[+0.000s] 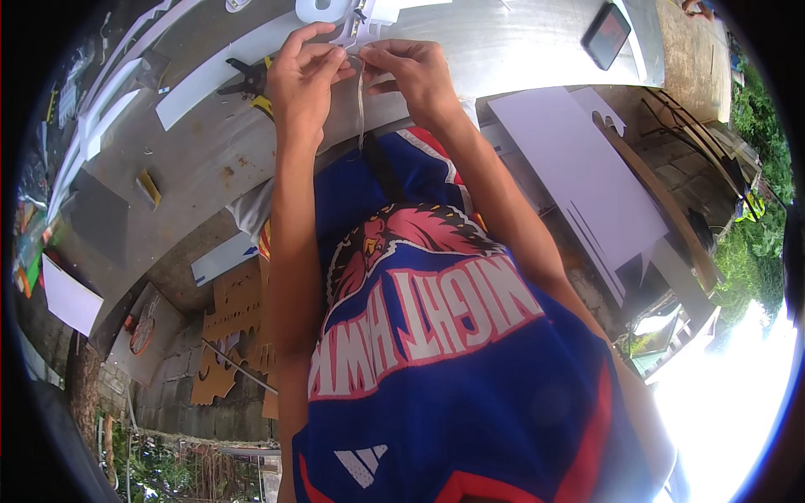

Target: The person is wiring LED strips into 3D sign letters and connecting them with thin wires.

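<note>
At the top middle, both of my hands meet over the table edge, in front of a white shaped piece [359, 27] with small fittings on it. A thin pale wire [361, 109] hangs down between them. The thumb and fingertips of my left hand [307, 84] are pinched near the wire's upper end. My right hand [417, 77] also pinches at that end, its fingers bent. The exact grip of each on the wire is small and partly hidden. Pliers with yellow and black handles [247, 84] lie just left of my left hand.
The grey metal table [511, 50] curves across the top. On it are a dark phone-like device [606, 36], long white strips [205, 75] and a small yellowish block [148, 189]. White sheets [587, 184] stand at the right; cut brown cardboard [226, 335] is at the lower left.
</note>
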{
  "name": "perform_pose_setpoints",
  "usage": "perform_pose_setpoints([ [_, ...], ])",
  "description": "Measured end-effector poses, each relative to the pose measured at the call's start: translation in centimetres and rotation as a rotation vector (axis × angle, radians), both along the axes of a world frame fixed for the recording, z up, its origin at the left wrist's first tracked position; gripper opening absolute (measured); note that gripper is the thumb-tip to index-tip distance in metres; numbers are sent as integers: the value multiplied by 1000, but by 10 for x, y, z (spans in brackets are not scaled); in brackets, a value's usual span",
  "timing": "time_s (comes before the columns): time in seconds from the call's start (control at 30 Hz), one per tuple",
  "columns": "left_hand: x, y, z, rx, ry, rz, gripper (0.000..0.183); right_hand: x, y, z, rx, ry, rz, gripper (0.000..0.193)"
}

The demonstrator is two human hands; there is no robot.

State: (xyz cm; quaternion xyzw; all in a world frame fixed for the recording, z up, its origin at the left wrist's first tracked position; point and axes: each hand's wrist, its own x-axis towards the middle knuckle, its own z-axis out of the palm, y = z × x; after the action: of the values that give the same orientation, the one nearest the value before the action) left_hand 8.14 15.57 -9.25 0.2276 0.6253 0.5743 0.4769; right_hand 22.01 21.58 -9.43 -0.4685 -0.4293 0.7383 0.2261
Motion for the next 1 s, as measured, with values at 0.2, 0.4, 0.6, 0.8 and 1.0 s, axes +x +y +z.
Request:
perform_pose_setpoints([
  [0.2, -3, 3, -1, -14, 11, -4, 32, -1, 1, -1, 20, -31, -25, 22],
  [0.4, -1, 1, 6, -23, -14, 30, 30, -1, 0, 5, 96, -33, -4, 29],
  [0.6, 4, 2, 7, -23, -45, 15, 32, 7, -4, 8, 84, -112, -3, 36],
  [0.8, 5, 1, 6, -46, -82, 58, 29, 10, -7, 5, 135, -186, -19, 37],
  [1.0, 2, 0, 10, -72, -90, 55, 29, 16, -6, 4, 184, -250, 7, 39],
])
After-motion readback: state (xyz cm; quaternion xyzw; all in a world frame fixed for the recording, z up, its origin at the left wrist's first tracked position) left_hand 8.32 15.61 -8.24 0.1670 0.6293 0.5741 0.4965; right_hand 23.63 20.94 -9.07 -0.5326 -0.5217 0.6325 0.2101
